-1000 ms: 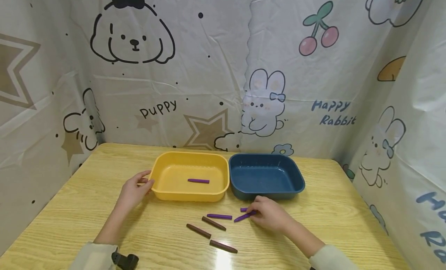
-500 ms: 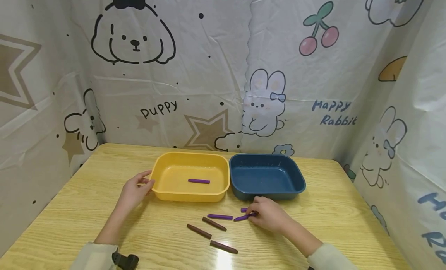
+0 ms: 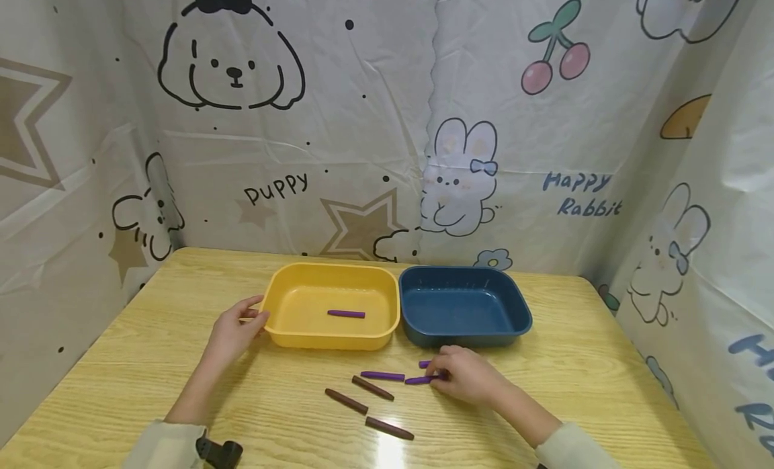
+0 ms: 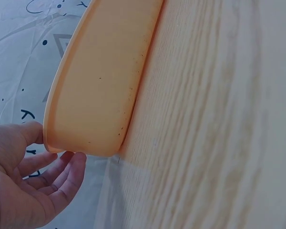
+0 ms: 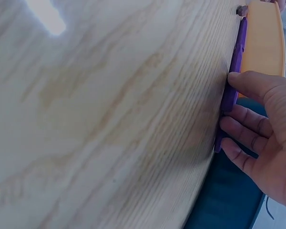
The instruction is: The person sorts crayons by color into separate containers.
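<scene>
My left hand holds the left end of a yellow tray, thumb at the rim and curled fingers against the outer wall in the left wrist view. In front of the blue tray, my right hand pinches a purple crayon between thumb and fingers, low at the tabletop. Partly hidden behind those fingers lies another purple crayon. A third purple crayon rests just left of the pinched one. Inside the yellow tray there is one more purple crayon.
Several brown crayons lie nearer the front, among them one crayon closest to the table edge. The two trays stand side by side on the wooden table. A printed cloth hangs behind and at both sides.
The purple crayon in my right hand has turned flatter, its left tip close to the neighbouring purple crayon. My right hand has dipped slightly toward the front; the left hand stays at the yellow tray.
</scene>
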`<state>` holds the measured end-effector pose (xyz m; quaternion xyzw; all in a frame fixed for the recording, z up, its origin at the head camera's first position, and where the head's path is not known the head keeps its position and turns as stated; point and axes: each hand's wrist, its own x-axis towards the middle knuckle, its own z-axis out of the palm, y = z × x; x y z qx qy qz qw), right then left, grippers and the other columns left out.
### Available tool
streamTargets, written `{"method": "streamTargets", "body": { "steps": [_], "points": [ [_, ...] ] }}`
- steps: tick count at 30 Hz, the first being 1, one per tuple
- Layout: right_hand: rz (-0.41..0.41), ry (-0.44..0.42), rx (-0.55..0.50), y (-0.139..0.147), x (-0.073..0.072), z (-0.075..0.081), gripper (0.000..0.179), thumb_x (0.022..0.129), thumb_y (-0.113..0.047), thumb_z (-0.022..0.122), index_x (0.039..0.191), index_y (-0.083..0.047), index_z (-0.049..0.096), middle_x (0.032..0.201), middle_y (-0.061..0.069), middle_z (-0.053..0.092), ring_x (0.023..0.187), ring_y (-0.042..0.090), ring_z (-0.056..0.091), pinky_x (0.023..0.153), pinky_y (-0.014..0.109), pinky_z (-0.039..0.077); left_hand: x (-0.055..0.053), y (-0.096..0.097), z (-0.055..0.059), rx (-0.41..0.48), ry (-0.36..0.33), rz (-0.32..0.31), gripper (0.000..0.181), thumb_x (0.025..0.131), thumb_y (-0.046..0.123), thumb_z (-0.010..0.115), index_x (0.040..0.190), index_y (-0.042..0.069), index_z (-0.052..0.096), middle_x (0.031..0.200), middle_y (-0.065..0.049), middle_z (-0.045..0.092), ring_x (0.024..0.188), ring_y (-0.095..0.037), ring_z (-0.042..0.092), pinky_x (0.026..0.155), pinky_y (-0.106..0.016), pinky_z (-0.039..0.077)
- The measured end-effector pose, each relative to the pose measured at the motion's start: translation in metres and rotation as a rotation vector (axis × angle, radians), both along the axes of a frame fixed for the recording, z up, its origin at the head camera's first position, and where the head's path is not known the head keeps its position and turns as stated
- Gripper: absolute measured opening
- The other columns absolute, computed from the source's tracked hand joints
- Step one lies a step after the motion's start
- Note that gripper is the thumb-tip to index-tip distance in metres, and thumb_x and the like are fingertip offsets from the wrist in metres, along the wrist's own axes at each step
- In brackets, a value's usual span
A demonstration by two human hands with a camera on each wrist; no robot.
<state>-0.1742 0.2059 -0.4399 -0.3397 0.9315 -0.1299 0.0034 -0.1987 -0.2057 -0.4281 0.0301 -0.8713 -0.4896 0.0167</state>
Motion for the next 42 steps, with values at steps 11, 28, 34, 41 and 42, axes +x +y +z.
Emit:
{"method": "streamTargets", "body": {
  "steps": [11,28,34,41,42],
  "points": [
    [-0.002,0.017,-0.058,0.003,0.005,0.014,0.007,0.080,-0.020,0.072,0.087,-0.019,0.073,0.073,-0.010,0.054,0.065,0.000,0.041,0.057,0.015,0.037,0.001,0.000,0.000,0.003,-0.012,-0.001,0.053,0.096,0.026,0.053,0.140,0.001,0.039,0.118,-0.025,0.052,0.089,-0.024,0.064,0.074,-0.028,0.056],
    [-0.010,0.044,-0.091,0.006,0.004,0.043,0.009,0.082,-0.019,0.071,0.091,-0.017,0.072,0.073,-0.009,0.051,0.066,0.010,0.047,0.056,0.016,0.035,0.000,0.001,0.000,0.000,-0.009,0.013,0.052,0.095,0.026,0.053,0.139,0.001,0.040,0.118,-0.024,0.053,0.087,-0.019,0.064,0.074,-0.028,0.056],
    [-0.008,0.063,-0.091,0.003,0.001,0.049,0.007,0.082,-0.021,0.071,0.089,-0.019,0.072,0.073,-0.009,0.052,0.065,0.009,0.046,0.056,0.015,0.036,0.000,0.001,0.000,0.001,-0.004,0.020,0.051,0.095,0.023,0.054,0.139,0.001,0.041,0.116,-0.024,0.054,0.083,-0.015,0.063,0.073,-0.026,0.056],
    [-0.032,0.065,-0.086,0.000,-0.005,0.058,0.010,0.082,-0.024,0.071,0.091,-0.019,0.072,0.074,-0.009,0.053,0.067,0.005,0.046,0.058,0.016,0.039,-0.001,0.001,0.000,-0.003,0.011,0.018,0.049,0.095,0.022,0.054,0.138,0.000,0.042,0.115,-0.025,0.054,0.084,-0.017,0.064,0.072,-0.026,0.056],
    [-0.035,0.060,-0.085,-0.001,-0.006,0.060,0.011,0.083,-0.024,0.071,0.092,-0.019,0.072,0.075,-0.009,0.053,0.068,0.005,0.046,0.058,0.016,0.039,-0.001,0.001,0.000,-0.002,0.011,0.018,0.050,0.095,0.022,0.054,0.138,0.000,0.042,0.115,-0.025,0.054,0.084,-0.017,0.064,0.072,-0.026,0.056]
  ]
}}
